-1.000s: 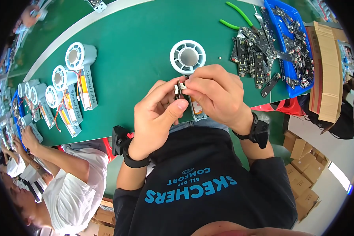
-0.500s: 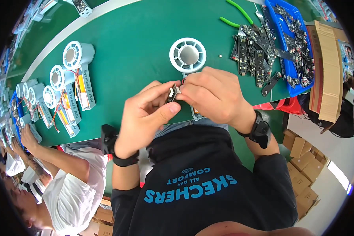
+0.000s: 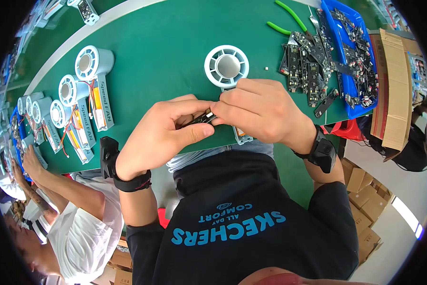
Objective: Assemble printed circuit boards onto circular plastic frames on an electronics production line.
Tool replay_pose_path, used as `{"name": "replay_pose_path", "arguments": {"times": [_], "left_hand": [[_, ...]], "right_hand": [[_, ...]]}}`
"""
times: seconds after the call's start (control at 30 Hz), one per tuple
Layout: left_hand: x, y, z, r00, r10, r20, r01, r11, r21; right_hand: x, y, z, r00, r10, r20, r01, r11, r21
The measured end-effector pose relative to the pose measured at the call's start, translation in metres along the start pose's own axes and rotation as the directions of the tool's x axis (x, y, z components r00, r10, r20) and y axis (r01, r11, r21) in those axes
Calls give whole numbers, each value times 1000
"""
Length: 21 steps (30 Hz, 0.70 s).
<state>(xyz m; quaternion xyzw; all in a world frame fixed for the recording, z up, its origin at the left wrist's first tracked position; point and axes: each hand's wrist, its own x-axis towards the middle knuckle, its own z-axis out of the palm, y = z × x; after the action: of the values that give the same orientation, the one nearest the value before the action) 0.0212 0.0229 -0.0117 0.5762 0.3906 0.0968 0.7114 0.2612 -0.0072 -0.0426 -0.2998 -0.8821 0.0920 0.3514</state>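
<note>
The left hand (image 3: 168, 126) pinches a thin, flat board (image 3: 201, 118) above the green table (image 3: 161, 61); the right hand (image 3: 265, 111) curls at its tip, exact hold hidden, partly blocking the round, spoked fan (image 3: 226, 66). Flat black boards (image 3: 303, 66) heap beside a blue tray (image 3: 336, 34).

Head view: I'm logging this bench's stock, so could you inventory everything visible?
Held board: one, black, centre
Near fan: one, pale grey, upper centre
Other fans: at least six, pale grey, table's left
Loose boards: many, black, piled at right
Tray: one, blue, far right, holding more boards
Tool: one, green-handled, beside the pile
Tiny bit: one, whitish, left of the pile
Table: one, green, beneath these
Boxes: several, brown, floor at right
Co-worker: one nearest, white shirt, left
Shirt: one, black, lower centre
Wrist devices: two, black, one per wrist
Left hand: one, bare, holding the board
Right hand: one, bare, at the board's end, grip hidden
</note>
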Motion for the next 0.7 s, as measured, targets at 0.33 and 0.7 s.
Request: {"name": "replay_pose_path", "arguments": {"times": [0.33, 0.7], "left_hand": [[0, 3, -6, 996, -54, 77, 55, 999, -3], [-3, -20, 11, 969, 191, -158, -191, 981, 14]], "right_hand": [[-1, 2, 3, 999, -27, -20, 28, 999, 22], [-5, -13, -11, 977, 210, -21, -208, 975, 78]]}}
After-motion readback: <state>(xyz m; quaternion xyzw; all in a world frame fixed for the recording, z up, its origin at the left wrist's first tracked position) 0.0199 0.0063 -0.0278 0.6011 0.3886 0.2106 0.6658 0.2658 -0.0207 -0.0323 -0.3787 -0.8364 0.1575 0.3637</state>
